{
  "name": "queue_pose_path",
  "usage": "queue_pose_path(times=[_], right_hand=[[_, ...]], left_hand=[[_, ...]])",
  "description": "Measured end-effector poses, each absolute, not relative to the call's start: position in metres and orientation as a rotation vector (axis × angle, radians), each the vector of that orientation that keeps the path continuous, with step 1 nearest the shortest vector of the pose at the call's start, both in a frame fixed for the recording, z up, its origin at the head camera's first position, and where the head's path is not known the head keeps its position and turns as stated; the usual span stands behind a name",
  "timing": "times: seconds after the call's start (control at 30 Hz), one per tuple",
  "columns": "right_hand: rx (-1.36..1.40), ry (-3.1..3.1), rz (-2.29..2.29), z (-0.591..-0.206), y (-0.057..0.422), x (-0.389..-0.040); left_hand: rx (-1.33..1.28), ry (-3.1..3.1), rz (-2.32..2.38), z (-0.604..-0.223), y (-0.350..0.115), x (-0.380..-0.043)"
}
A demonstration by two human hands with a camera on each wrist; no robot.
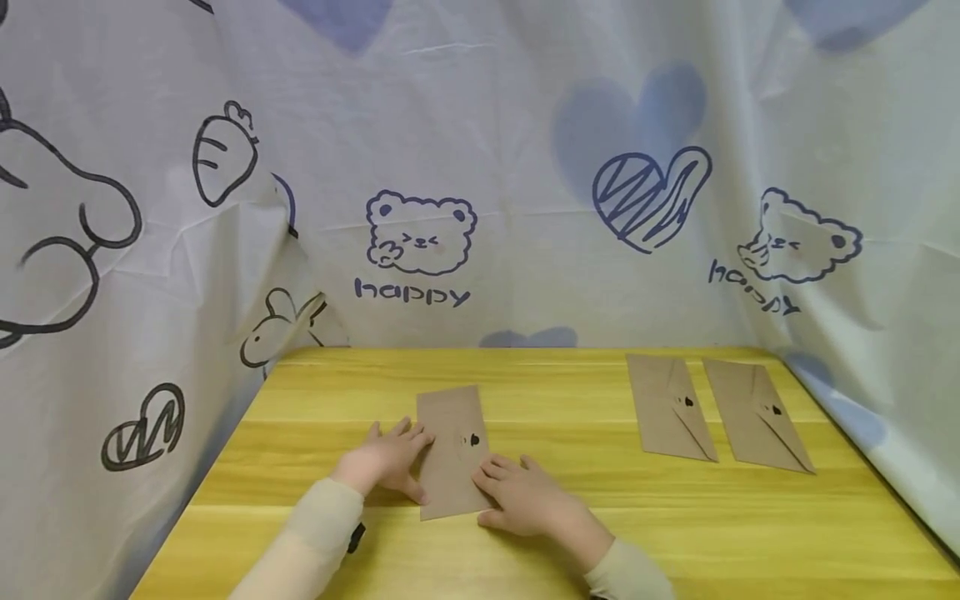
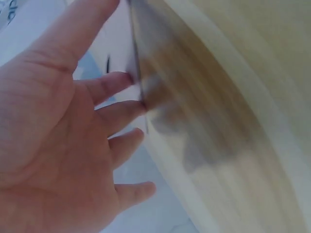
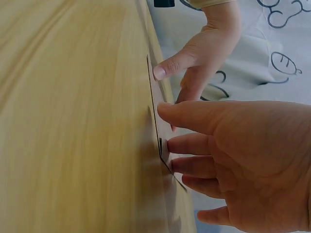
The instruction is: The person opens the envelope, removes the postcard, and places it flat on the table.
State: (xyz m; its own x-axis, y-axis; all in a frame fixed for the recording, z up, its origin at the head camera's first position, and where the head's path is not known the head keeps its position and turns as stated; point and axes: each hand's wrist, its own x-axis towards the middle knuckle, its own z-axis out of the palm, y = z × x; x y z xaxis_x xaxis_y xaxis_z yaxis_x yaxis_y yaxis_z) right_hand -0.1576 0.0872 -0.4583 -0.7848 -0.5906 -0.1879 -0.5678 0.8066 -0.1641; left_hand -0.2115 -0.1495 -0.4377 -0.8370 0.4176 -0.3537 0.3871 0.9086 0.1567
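A brown paper envelope [image 1: 447, 475] with a small black heart mark lies flat on the table, upright in the head view. My left hand [image 1: 390, 458] is at its left edge, thumb and fingers spread, fingertips touching the paper. From the right, my right hand [image 1: 528, 500] meets the opposite edge with fairly straight fingers. In the left wrist view the left hand [image 2: 63, 136] shows its palm, fingertips along the thin edge. The right wrist view has the right hand [image 3: 252, 155] with thumb and fingertips at the envelope [image 3: 158, 97], seen nearly edge-on.
Two more brown envelopes, one [image 1: 660, 404] nearer the middle and another [image 1: 757, 417] beside it, lie side by side on the right of the yellow wood-grain table [image 1: 300, 467]. A white curtain [image 1: 510, 275] with drawings hangs behind and along both sides.
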Motion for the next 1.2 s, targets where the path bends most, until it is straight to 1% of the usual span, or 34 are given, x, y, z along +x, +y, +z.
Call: queue_pose_path(times=[0.2, 0.4, 0.8, 1.2], right_hand=[[-0.965, 2.728, -0.098, -0.453, 0.066, -0.159], [-1.049, 2.693, -0.037, -0.452, 0.044, -0.158], [-1.126, 2.656, -0.030, -0.457, 0.012, -0.165], [-1.210, 2.603, 0.017, -0.462, -0.028, -0.169]], left_hand=[[0.508, 2.684, 0.309, -0.435, -0.173, -0.207], [0.418, 2.674, 0.472, -0.442, -0.198, -0.205], [0.333, 2.754, 0.527, -0.447, -0.236, -0.187], [0.341, 2.762, 0.526, -0.452, -0.279, -0.181]])
